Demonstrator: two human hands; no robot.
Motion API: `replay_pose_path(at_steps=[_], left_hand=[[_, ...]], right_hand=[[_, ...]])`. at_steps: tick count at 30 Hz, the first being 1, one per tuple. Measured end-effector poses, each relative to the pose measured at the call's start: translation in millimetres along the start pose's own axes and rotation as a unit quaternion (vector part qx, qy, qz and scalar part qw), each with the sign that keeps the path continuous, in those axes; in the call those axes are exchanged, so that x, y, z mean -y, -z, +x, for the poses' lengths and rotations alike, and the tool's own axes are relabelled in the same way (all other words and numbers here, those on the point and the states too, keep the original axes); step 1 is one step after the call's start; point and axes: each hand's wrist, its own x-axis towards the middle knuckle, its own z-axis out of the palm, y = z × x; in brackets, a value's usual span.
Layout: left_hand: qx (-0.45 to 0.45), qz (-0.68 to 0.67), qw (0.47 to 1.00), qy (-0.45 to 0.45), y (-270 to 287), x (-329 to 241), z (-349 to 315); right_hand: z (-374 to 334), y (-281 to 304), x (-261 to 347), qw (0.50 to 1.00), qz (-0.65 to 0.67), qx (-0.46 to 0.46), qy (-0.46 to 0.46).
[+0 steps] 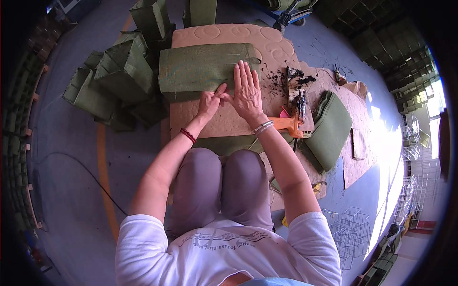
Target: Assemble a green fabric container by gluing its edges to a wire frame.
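Bag [200, 69] lies under the flat right hand [247, 97], which grasps nothing, while I cannot tell whether the left hand [209, 103], at the bag's near edge, pinches it.

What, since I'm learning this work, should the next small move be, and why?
Probably press the right hand down lightly and smooth toward the green bag's right end: its fingers lie straight and flat near that end, the left hand is at the bag's near edge, and the orange tool lies aside, in neither hand.
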Motion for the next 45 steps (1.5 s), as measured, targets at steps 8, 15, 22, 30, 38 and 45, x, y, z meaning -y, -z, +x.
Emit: replay_pose_path(at_steps=[8,15,22,30,38,45], left_hand=[[0.007,-0.037,0.999,0.019,1.0,15.3,8.0],[0.013,-0.074,0.997,-0.032,16.6,6.5,7.8],[-0.014,0.057,0.998,-0.009,31.9,-14.4,-7.2],[-0.031,0.078,0.996,-0.038,32.2,-2.7,-7.9],[-0.056,-0.003,0.998,-0.016,24.0,4.2,-3.5],[-0.025,-0.126,0.987,-0.099,33.2,17.1,3.5]], right_hand=[[0.2,-1.1,3.6,1.000,-0.015,0.011,-0.015],[5.6,-7.0,20.8,0.999,0.030,-0.012,-0.020],[7.5,-2.1,20.8,1.000,0.014,-0.004,-0.004],[5.9,-5.0,21.5,1.000,0.011,-0.002,-0.008],[6.4,-6.7,22.0,1.000,-0.008,-0.005,-0.009],[18.4,-2.2,48.9,0.998,0.043,-0.017,0.037]])
